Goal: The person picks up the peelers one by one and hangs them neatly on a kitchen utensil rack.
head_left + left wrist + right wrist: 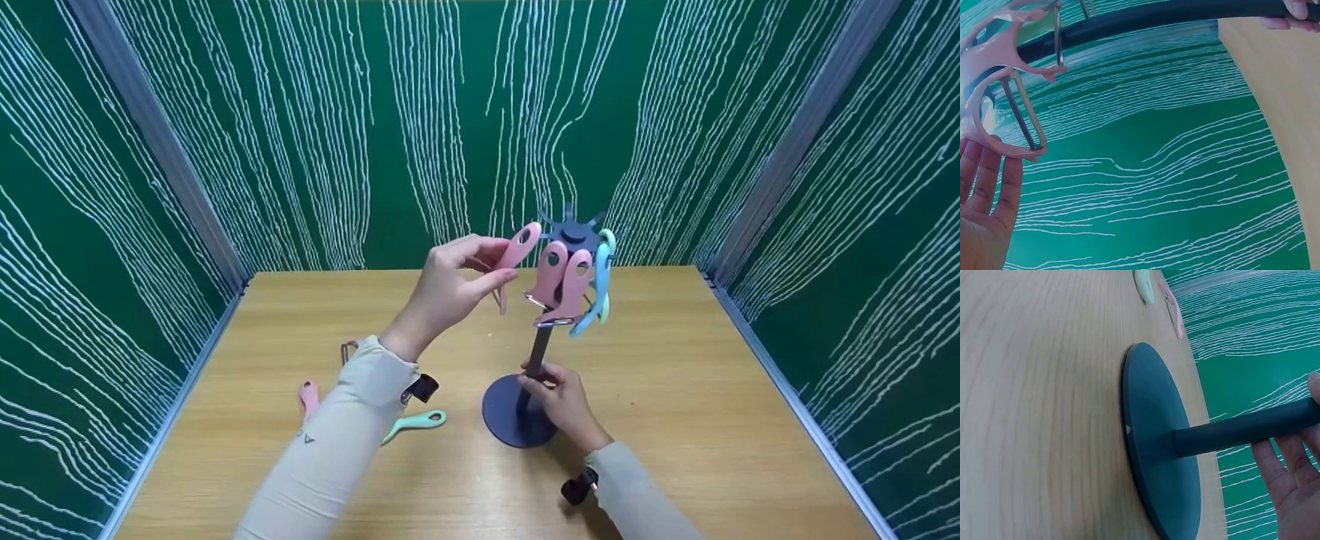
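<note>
In the head view my left hand (459,283) pinches a pink peeler (519,246) by its handle, the holed end tilted up beside the top of a dark rack (576,235). The left wrist view shows this peeler's metal blade (1023,112) within its pink fork. Two pink peelers (550,271) hang on the rack's near side, with a blue peeler (601,281) and a green peeler (607,240) at its right. Down low, my right hand (568,403) grips the rack's pole (1247,424) just above its round base (1154,439).
On the wooden table (675,360), a green peeler (421,421) and a pink peeler (308,396) lie at the left, partly behind my left forearm. Another metal blade (349,351) shows beside the sleeve. Green walls with white wavy lines enclose the back and sides.
</note>
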Tool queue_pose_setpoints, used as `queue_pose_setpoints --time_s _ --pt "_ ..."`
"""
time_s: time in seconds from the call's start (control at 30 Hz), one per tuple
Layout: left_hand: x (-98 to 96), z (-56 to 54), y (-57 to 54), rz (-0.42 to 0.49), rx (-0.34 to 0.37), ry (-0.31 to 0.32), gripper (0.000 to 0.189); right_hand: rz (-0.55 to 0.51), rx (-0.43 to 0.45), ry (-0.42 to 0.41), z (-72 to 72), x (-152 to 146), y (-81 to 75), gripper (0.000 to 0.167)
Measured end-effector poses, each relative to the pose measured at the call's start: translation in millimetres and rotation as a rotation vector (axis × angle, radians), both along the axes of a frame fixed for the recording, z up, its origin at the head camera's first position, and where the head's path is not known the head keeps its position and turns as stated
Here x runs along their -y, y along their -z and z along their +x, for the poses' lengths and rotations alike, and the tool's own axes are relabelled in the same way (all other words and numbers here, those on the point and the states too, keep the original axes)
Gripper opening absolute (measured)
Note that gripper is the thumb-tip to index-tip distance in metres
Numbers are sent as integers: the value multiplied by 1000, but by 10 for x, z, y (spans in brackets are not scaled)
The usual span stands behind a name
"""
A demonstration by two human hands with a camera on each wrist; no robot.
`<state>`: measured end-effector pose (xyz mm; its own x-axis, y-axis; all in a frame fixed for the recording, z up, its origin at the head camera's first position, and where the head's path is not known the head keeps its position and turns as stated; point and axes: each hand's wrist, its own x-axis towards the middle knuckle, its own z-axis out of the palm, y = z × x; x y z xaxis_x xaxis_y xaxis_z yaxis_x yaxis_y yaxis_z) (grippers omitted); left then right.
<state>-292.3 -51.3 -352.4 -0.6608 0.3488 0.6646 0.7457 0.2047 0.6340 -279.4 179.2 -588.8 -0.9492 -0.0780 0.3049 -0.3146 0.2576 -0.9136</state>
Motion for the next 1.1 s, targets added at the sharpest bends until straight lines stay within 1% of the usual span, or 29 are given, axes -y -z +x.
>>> queue_pose_setpoints --time_s 0.17,0.37,0.5,0.73,0.93,1.1 --pt "-41 -6 21 6 -1 18 31 -12 -19 0 -7 2 11 13" --pt "-103 -5 40 35 16 41 32 -26 -2 5 -10 -2 8 12" --pt "-140 -8 65 46 21 39 33 -27 16 -2 -7 -6 1 12" --pt "-175 5 122 56 8 34 33 -19 35 -2 -9 -8 4 13" --pt "-205 41 191 62 7 36 34 -19 -8 -8 -10 -20 14 11" --pt "-260 81 221 68 4 38 35 -61 -34 -15 -12 -5 27 11"
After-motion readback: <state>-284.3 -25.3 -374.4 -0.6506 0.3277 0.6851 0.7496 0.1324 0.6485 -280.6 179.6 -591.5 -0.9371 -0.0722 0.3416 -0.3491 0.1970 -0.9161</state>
